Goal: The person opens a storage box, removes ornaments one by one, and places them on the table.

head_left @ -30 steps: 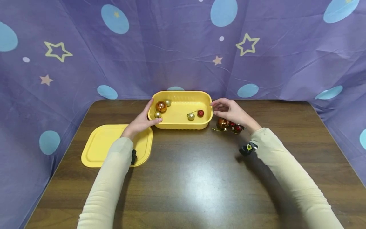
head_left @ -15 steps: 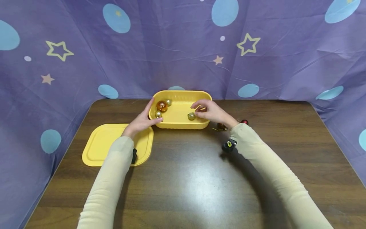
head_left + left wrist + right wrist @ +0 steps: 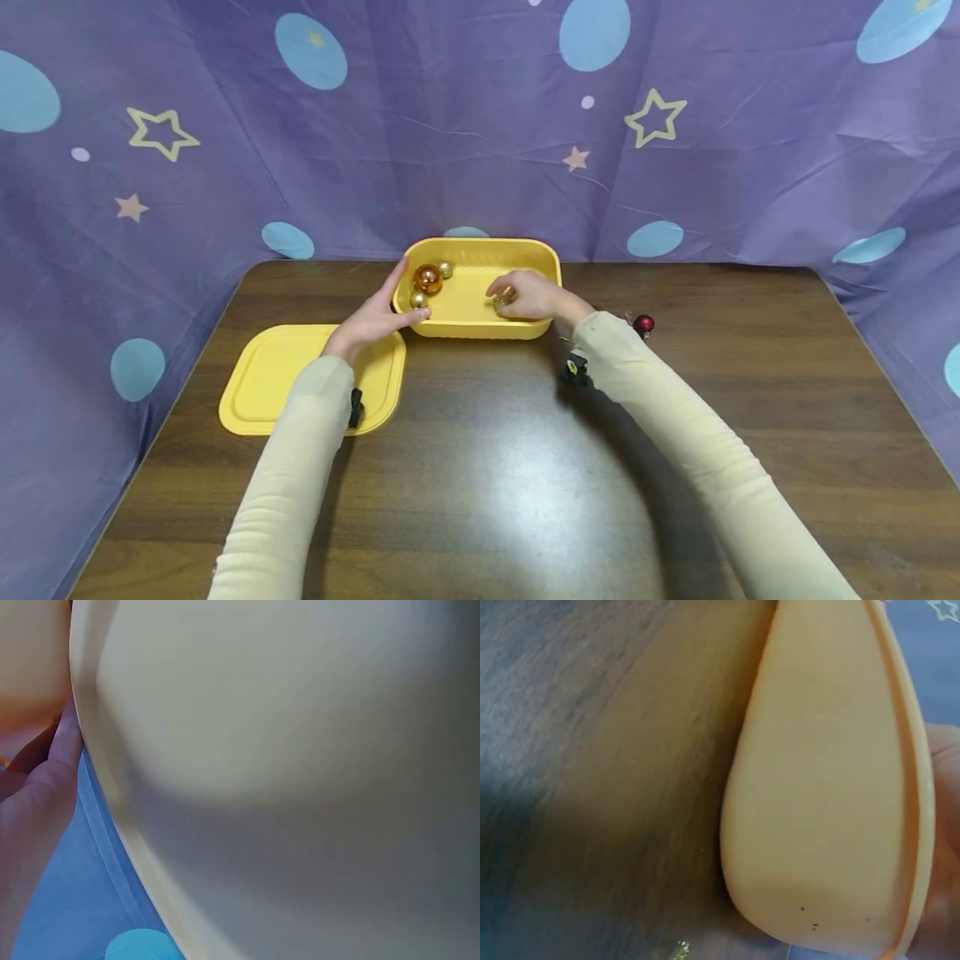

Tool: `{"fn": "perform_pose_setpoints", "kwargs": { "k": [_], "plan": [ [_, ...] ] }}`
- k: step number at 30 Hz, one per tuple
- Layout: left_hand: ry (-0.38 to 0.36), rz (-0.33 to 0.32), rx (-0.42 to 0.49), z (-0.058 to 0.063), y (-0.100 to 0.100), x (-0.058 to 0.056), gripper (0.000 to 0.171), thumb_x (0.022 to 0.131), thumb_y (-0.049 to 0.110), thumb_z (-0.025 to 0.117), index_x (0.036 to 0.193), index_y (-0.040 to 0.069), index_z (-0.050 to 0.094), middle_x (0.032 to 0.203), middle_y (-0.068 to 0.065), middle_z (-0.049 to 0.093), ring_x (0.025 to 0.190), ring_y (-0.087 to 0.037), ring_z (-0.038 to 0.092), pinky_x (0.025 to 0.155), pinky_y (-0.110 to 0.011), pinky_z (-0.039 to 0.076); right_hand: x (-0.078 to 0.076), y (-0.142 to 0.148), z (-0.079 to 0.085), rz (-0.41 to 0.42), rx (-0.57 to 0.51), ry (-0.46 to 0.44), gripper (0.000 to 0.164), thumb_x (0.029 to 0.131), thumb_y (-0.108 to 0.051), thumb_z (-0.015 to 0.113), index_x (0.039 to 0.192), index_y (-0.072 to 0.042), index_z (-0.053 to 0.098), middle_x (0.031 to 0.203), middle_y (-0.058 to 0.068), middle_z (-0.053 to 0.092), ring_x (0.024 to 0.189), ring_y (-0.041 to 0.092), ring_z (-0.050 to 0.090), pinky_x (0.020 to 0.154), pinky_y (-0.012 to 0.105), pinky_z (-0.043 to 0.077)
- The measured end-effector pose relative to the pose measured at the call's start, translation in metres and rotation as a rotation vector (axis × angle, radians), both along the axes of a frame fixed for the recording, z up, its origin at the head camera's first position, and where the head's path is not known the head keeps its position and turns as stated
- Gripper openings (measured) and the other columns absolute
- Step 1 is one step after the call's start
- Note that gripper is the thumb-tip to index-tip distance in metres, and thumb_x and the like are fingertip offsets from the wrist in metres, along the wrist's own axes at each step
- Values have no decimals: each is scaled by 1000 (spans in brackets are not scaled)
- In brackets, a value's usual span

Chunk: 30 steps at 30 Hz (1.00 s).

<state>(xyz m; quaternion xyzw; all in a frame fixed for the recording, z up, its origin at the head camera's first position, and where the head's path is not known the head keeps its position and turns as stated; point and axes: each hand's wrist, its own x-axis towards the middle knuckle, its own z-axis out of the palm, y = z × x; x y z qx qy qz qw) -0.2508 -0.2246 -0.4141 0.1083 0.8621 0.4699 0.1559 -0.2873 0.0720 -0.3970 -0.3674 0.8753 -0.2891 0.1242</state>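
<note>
On the far left the lid [image 3: 262, 379] lies flat on the table [image 3: 465, 467], partly under the left arm and off the box. Next, the left hand [image 3: 369, 323] rests against the left end of the box [image 3: 480, 330], its grip apart: the thumb lies on the near rim, the fingers along the end wall.

Inside, at that same end, an orange bauble [image 3: 428, 278] sits between a pale gold bauble [image 3: 419, 300] in front and a green-gold bauble [image 3: 446, 269] behind. Farther right, the right hand [image 3: 536, 297] reaches into the box, its grip curled round a gilt bauble [image 3: 503, 298]; how firmly, I cannot tell. The palm hides what is beneath, and in the right wrist view the wall covers the fingertips.

On the table to the right, a red bauble [image 3: 643, 324] lies beyond the right sleeve, which may conceal more. The work looks part done: four baubles show within the box, at least one is outside, and the box is uncovered.
</note>
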Motion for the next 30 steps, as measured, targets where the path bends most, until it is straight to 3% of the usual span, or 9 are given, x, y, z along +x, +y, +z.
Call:
{"fn": "perform_pose_setpoints", "kwargs": {
  "k": [6,16,24,30],
  "plan": [
    [0,20,42,4,0,2,98,90,32,70,156,31,-1,161,-2,-1,144,-31,5,115,-49,7,3,-4,-2,-15,63,27,22,85,-2,65,106,3,69,103,13,70,94,26,65,85,34,50],
    [-31,21,75,30,10,14,98,90,18,70,156,14,-2,160,-15,-3,143,-37,5,114,-51,8,7,1,3,-34,-89,40,21,83,0,66,104,6,67,100,15,69,93,29,64,85,35,51],
    [18,37,60,5,3,4,99,89,27,71,157,26,-2,161,-12,1,143,-34,11,115,-47,12,21,23,17,-79,-191,28,23,84,1,65,106,4,67,100,12,67,91,25,62,81,37,51],
    [24,44,67,-1,2,1,98,89,30,71,156,31,-1,161,-7,2,144,-29,10,115,-45,12,31,45,25,-145,-218,11,25,85,1,66,110,2,67,107,12,67,96,28,62,86,44,50]
  ]
}}
